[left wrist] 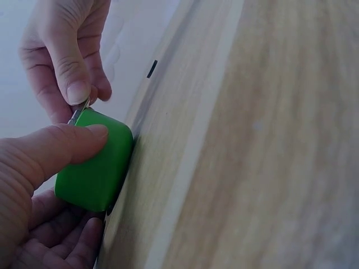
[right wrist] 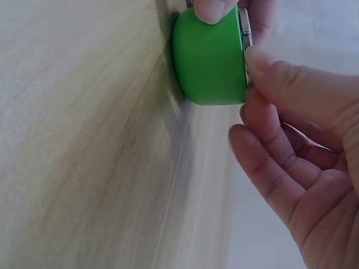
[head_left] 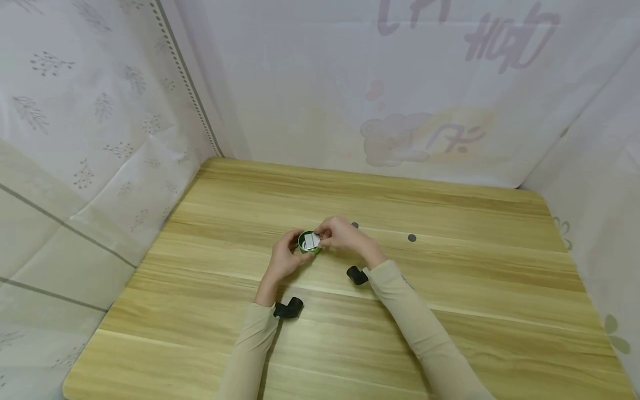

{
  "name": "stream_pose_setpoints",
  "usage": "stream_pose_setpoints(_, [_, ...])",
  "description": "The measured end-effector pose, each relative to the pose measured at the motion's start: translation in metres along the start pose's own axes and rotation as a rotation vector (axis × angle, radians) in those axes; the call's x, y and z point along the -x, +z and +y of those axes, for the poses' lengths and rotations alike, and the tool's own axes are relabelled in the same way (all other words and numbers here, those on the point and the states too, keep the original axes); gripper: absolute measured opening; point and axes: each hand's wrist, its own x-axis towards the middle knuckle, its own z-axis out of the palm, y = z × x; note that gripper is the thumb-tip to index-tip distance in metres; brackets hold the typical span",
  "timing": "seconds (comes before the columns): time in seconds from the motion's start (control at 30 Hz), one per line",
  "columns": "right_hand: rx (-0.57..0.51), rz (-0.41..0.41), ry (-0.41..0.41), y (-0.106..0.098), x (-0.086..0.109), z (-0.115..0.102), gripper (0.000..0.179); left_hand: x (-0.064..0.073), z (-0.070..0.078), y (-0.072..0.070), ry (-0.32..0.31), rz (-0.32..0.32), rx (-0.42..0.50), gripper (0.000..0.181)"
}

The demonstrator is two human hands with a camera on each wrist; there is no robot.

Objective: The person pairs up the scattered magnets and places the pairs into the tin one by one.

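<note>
Where the cup point(head_left: 309, 252) sits, head view: I see it green and mouth up, near the middle of the table point(head_left: 475, 289), between both hands.
Left hand point(head_left: 285, 260): curved round the cup's side, holding it.
Right hand point(head_left: 343, 234): at the rim, pinching a white piece point(head_left: 312, 240) that lies at the cup's mouth.
Discs: one dark disc point(head_left: 355, 225) shows just beside the right hand; another disc point(head_left: 412, 238) lies farther to the right.
Cup's wall, left wrist view: I make out the left thumb pressed on the green side, its fingers curled beyond; whether the base touches the table, I cannot tell.
Cup's rim, right wrist view: the right thumb tip presses there, a finger behind it, other fingers loosely bent off the cup.
Step at the mouth: I judge it to be seating or lifting the piece; which, I cannot tell.
Next move: as I read it, a firm left hold and a small, careful right pinch, clear of the rim.
</note>
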Motion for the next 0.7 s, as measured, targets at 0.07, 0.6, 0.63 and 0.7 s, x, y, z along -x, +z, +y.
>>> stream_pose_setpoints(0.07, [0.032, 0.002, -0.013, 0.0, -0.002, 0.0, 0.028, 0.0, 0.0, 0.0, 0.0, -0.002, 0.0, 0.059])
stream_pose_setpoints(0.6, [0.255, 0.051, 0.009, 0.01, -0.006, -0.011, 0.011, -0.001, -0.003, 0.003, 0.043, -0.02, 0.001, 0.056])
stream_pose_setpoints(0.63, [0.268, 0.065, 0.018, 0.01, -0.005, -0.012, 0.012, -0.001, -0.003, 0.003, 0.041, -0.013, 0.002, 0.056])
stream_pose_setpoints(0.7, [0.29, 0.078, 0.026, 0.01, -0.003, -0.015, 0.013, 0.0, -0.002, 0.001, 0.034, -0.003, 0.005, 0.057])
